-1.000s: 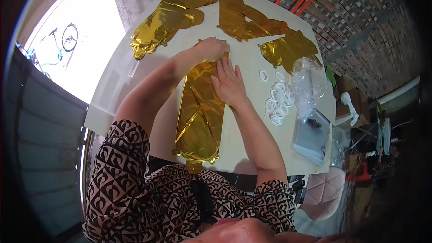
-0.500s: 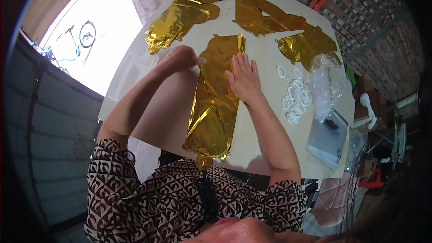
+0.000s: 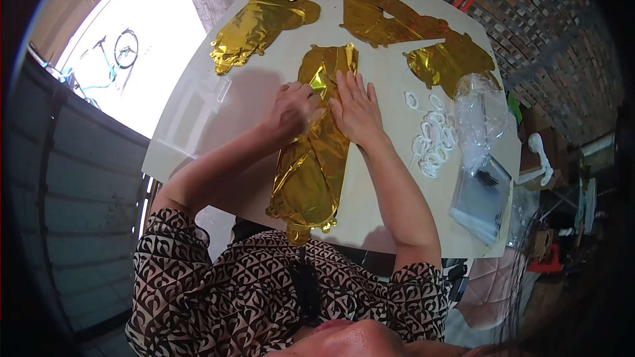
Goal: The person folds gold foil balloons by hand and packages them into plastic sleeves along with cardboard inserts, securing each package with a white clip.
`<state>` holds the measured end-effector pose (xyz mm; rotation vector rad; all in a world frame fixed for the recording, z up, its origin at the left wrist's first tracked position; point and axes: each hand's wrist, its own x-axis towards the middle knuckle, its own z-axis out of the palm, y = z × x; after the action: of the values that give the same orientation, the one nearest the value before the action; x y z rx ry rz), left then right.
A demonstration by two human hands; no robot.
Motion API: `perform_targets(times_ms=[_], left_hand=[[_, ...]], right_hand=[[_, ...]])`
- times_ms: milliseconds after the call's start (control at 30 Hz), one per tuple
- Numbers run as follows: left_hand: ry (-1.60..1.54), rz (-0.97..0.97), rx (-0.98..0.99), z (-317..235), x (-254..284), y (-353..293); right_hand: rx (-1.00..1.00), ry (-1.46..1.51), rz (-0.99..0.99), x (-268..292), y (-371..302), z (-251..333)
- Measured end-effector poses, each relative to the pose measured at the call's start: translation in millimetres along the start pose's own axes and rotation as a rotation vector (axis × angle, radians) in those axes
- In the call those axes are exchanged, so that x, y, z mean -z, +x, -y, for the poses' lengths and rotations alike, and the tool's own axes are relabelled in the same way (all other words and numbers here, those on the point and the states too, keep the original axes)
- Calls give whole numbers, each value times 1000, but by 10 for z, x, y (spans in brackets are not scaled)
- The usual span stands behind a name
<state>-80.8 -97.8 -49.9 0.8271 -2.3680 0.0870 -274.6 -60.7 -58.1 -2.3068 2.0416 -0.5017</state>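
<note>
A flat gold foil balloon (image 3: 307, 192) lies lengthwise in front of me, creased and partly folded, its lower tab hanging past the table's near edge. My left hand (image 3: 294, 109) is over its upper left part, fingers curled in on the foil's left edge, slightly blurred. Pressed flat along the right side is my right hand (image 3: 357, 109), fingers stretched out and holding nothing. Farther off lie more flat gold foil balloons: one at the far left (image 3: 264, 16), one at the far middle (image 3: 393, 23) and one to the right (image 3: 460, 59).
Several white ribbon coils (image 3: 433, 142) lie right of my right hand on the pale table (image 3: 205, 119). Beyond them are a crumpled clear plastic bag (image 3: 479, 119) and a stack of clear flat bags (image 3: 483, 198). A brick wall (image 3: 529, 39) stands behind the table.
My left hand has moved right from beside the balloon onto it, bringing the foil's left edge inward. My right hand stays flat in about the same place.
</note>
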Motion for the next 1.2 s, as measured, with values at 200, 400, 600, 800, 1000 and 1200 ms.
perform_targets(times_ms=[200,400,600,800,1000,1200], left_hand=[[-119,-48,-64,79,32,63],[-289,139,16,509,-95,255],[-234,138,-211,629,-143,295],[-179,141,-224,652,-175,267],[-210,231,-194,660,-106,303],[-233,192,-284,690,-108,290]], right_hand=[[22,-46,22,20,-2,-18],[34,-62,46,12,14,-8],[17,-30,48,-5,1,-30],[25,-46,38,-8,0,-33],[26,-78,67,-17,8,-32],[10,-69,70,9,24,-26]])
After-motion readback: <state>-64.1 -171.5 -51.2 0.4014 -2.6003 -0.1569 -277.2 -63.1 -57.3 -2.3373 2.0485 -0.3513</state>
